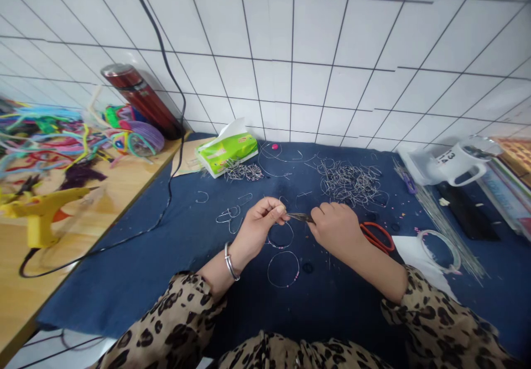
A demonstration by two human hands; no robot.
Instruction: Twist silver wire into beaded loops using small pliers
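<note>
Thumb and fingers of my left hand (267, 214) are pinched on a thin wire, most of which the fingers hide. My right hand (337, 222) is wrapped round a pair of pliers (302, 217), whose narrow jaws point left and meet the wire at my left fingertips. Just below my left hand is a wire ring (281, 247) with small pink beads; I cannot tell whether it hangs from the fingers or lies on the cloth. Nearer to me another beaded wire ring (283, 285) lies flat on the dark blue cloth (166, 269).
Tangled wire pieces (350, 183) lie behind my right hand, orange-handled scissors (377, 237) beside it. A green tissue pack (230, 153) stands at the back. To the left are a yellow glue gun (41, 214), its black cable (166, 203) and a red flask (143, 100); right, a white mug (460, 164).
</note>
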